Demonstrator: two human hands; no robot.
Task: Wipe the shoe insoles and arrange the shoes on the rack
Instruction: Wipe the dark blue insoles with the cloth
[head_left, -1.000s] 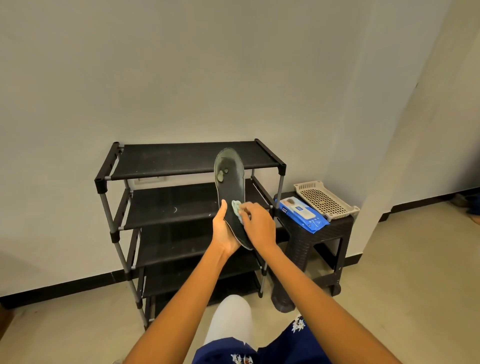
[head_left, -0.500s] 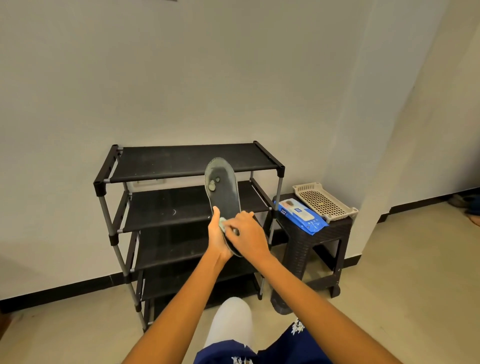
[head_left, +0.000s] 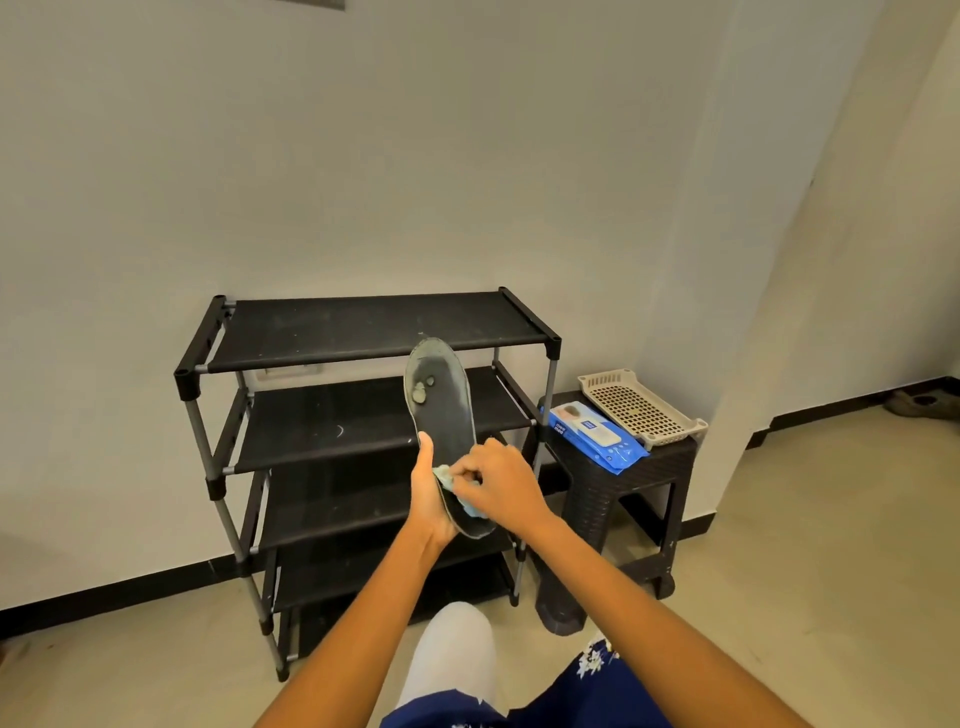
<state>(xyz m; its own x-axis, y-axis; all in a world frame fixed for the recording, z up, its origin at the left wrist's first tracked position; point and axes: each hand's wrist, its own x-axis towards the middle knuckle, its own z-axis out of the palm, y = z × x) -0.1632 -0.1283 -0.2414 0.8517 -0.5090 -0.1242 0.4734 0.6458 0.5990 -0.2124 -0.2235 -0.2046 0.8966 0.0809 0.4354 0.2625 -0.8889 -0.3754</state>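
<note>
A plain pale wall (head_left: 415, 156) backs this corner of the room, with a dark skirting strip running along its foot and a beige tiled floor (head_left: 805, 545) below. Against the wall stands a black shoe rack (head_left: 363, 332) with grey metal posts and several fabric shelves stacked one under another; I see no shoes on any shelf that shows. Just beside the rack's right end sits a dark woven-look stool (head_left: 623, 483). On the stool's top, a blue pack of wipes (head_left: 592, 431) lies at the front left edge, and a beige perforated tray (head_left: 639, 405) lies along the back right edge, touching or nearly touching the pack.

In front of the rack, the person holds a dark insole (head_left: 444, 410) upright, toe end up, level with the upper shelves. Its face has pale worn patches near the toe. The left hand (head_left: 428, 499) grips the insole's lower half from the left side, thumb stretched up along its edge. The right hand (head_left: 501, 486) has its fingers curled around a small light-blue wipe (head_left: 444, 475), pinching it and pressing it against the insole's heel part. The two hands are touching or nearly so across the insole.

At the bottom edge of the view, a knee in light trousers (head_left: 452, 654) and dark blue patterned cloth (head_left: 587, 696) show.
</note>
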